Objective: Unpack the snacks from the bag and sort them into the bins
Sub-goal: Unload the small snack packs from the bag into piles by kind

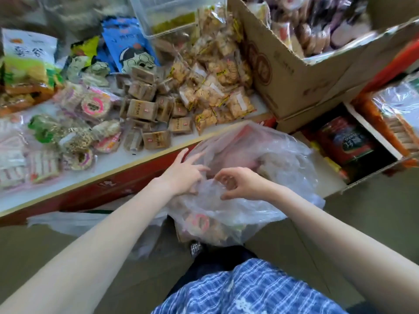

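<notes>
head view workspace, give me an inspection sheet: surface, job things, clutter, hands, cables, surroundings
surface: white table with a red front edge, largely covered in sorted snack piles.
job's things: clear plastic bag below the table edge, snacks showing through its bottom; brown square packets and clear cracker packs heaped on the table.
clutter: blue printed pouch, pink ring snacks, clear tub.
grippers: left hand fingers extended on the bag film; right hand pinching the film.
cables: nothing seen.
surroundings: open cardboard box of packets at right, red carton on the floor.
</notes>
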